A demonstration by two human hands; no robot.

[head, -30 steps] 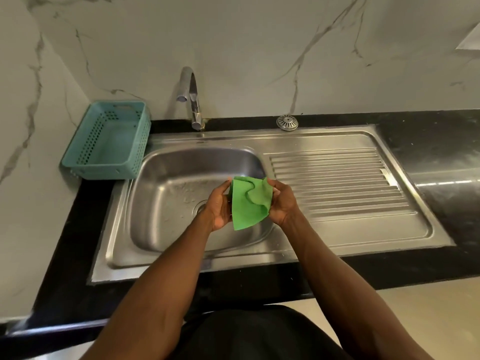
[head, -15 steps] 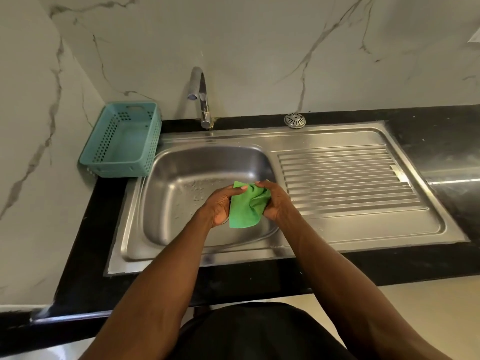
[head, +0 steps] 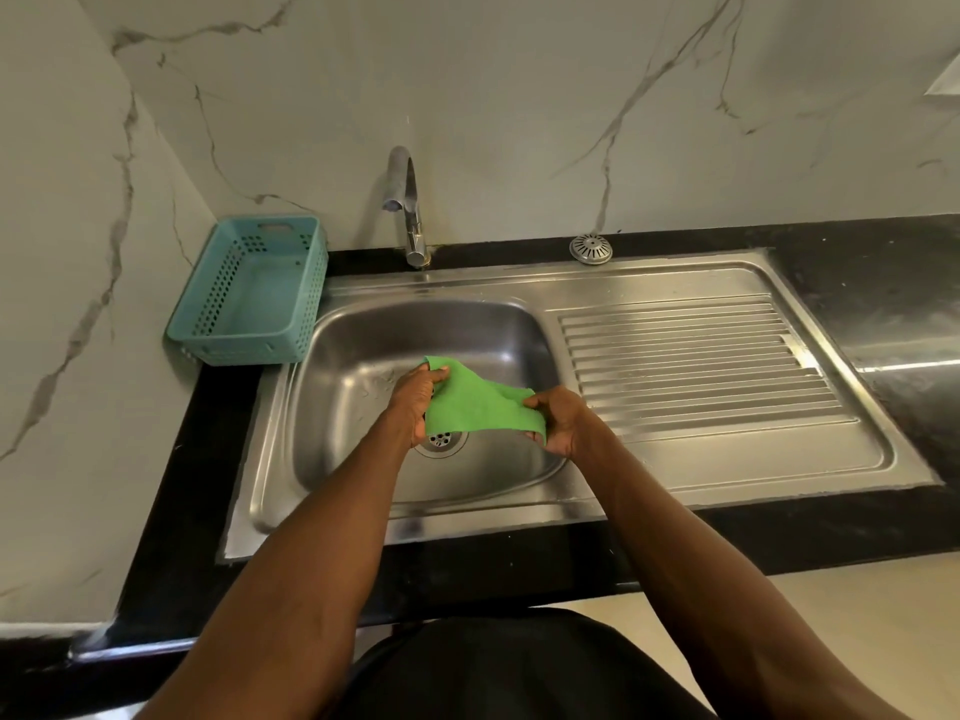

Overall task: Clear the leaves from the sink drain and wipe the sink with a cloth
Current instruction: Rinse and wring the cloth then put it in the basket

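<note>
basket (head: 249,298) left of sink (head: 363,491), tap (head: 408,210) behind

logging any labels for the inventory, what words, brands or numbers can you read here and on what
None: no readable text on the tap, basket, sink, cloth or strainer.
A pale thing at the upper right edge is cut off; no text can be made out on it.
</note>
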